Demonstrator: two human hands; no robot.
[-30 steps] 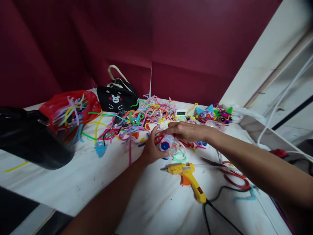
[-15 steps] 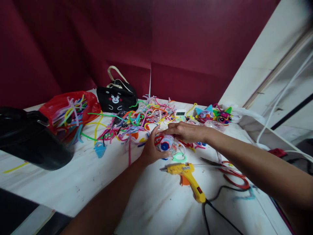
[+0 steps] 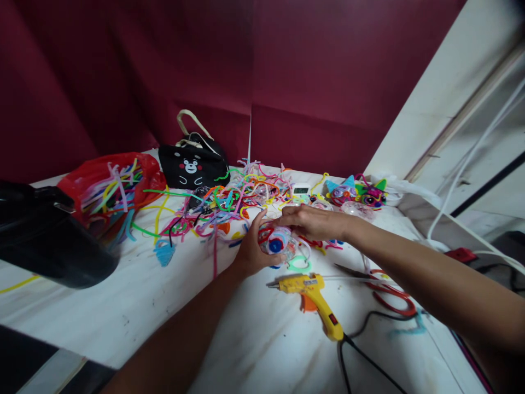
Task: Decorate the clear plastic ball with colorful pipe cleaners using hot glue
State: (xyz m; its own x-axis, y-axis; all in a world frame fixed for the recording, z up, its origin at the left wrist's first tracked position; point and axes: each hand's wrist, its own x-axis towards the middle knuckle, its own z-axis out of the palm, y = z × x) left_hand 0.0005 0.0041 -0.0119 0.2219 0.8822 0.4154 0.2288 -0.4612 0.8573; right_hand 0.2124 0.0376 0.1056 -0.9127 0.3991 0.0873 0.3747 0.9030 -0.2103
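Observation:
My left hand (image 3: 251, 250) is closed around the left side of a clear plastic piece trimmed with coloured pipe cleaners (image 3: 275, 245), which has a blue disc ringed in white and red at its front. From the far right side my right hand (image 3: 305, 221) reaches onto the top of the same piece, fingers bent down against it; their tips are partly hidden. A mint-green pipe cleaner loop (image 3: 299, 265) lies just in front. Nearer to me a yellow hot glue gun (image 3: 314, 293) rests on its side, nozzle pointing left.
Red-handled scissors (image 3: 394, 298) lie under my right forearm. Behind my hands spreads a heap of pipe cleaners (image 3: 233, 200), with a small digital timer (image 3: 301, 189) and decorated masks (image 3: 371, 194) to its right. A red bag (image 3: 151, 172), a black bear bag (image 3: 192, 169) and a black bin (image 3: 53, 241) stand left.
The view has shifted slightly, so the table things sit a little further left. Both hands keep the same hold on the decorated piece.

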